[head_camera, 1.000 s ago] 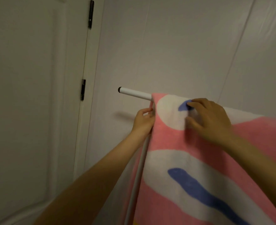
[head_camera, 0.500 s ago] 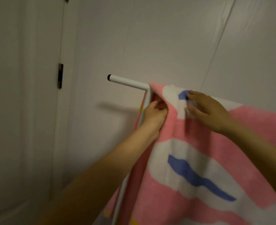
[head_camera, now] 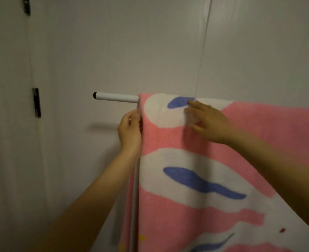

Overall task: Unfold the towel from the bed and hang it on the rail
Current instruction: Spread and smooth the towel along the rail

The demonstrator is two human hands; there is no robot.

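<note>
A pink towel (head_camera: 195, 224) with white bands and blue strokes hangs draped over a white rail (head_camera: 116, 97) with a black end cap. The rail's bare end sticks out to the left of the towel; the rest is hidden under the cloth. My left hand (head_camera: 130, 130) pinches the towel's left edge just below the rail. My right hand (head_camera: 207, 122) lies on the towel's front near the top, fingers pressing a white patch beside a blue stroke. A white upright post (head_camera: 135, 197) of the rack runs down behind the towel's left edge.
A white panelled wall (head_camera: 168, 42) stands right behind the rail. On the left is a white door (head_camera: 6, 124) with two black hinges (head_camera: 36, 102).
The towel's left edge has been pulled flat and straight along the post. My left hand has shifted from a bunched fold to the edge. My right hand stays near the top.
</note>
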